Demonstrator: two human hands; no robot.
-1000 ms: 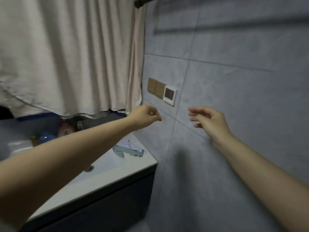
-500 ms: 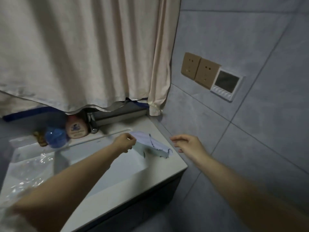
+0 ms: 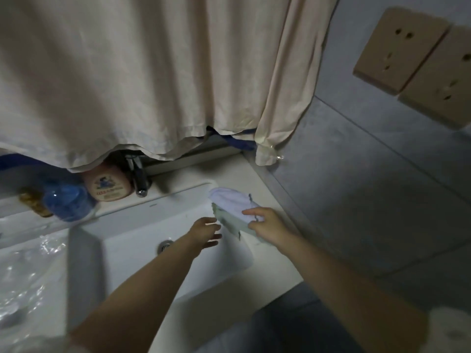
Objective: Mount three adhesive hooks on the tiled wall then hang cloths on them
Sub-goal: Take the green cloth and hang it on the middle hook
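Note:
A small stack of cloths lies on the white counter at the sink's right rim, a white cloth (image 3: 230, 201) on top of a pale green cloth (image 3: 229, 224). My right hand (image 3: 270, 224) is on the near right side of the stack, with its index finger across the white cloth and its thumb at the green one's edge. Just left of the stack, over the basin, my left hand (image 3: 206, 233) hovers with spread fingers and holds nothing. The grey tiled wall (image 3: 382, 200) rises to the right. No hooks are in view.
A beige curtain (image 3: 153, 72) hangs over the back of the sink (image 3: 142, 240). Behind the basin stand a tap (image 3: 139, 179), a pink bottle (image 3: 108, 186) and a blue container (image 3: 66, 202). Two tan sockets (image 3: 407, 54) sit on the wall. Clear plastic (image 3: 20, 276) lies at the left.
My view has dropped from the wall to the sink. Both hands came down to the cloth stack; the right hand now rests on it and the left hand has opened.

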